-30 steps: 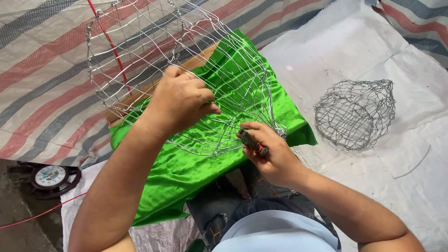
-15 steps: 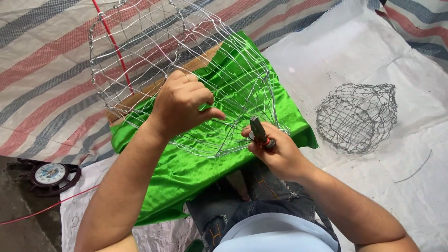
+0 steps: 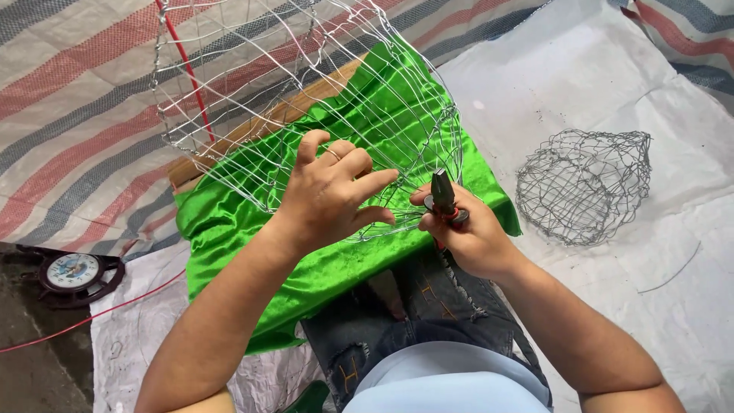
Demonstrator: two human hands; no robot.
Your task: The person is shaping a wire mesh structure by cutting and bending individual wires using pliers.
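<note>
The left hand (image 3: 332,195) is resting against the near rim of a large silver wire frame (image 3: 306,99), its grip partly clenched: the fingers are curling over the thin wires and the thumb is stretching out to the right along the lower edge, so it is grasping the mesh rather than lying loose on it. A ring is showing on one finger. The right hand (image 3: 466,233) is closing tightly around a pair of red-handled pliers (image 3: 442,195), whose dark nose is pointing up and touching the frame's rim just beside the left thumb. Whether the pliers' nose is pinching a wire I cannot tell.

The wire frame is lying tilted over a sheet of shiny green fabric (image 3: 336,260), which is draping over a wooden board (image 3: 260,126) and down onto the person's jeans-clad lap. A smaller dark wire cage (image 3: 585,183) is sitting well apart to the right on a white woven sheet (image 3: 596,76). A round clock (image 3: 73,271) is lying at the far left on the floor, with a red cord (image 3: 115,310) running near it
</note>
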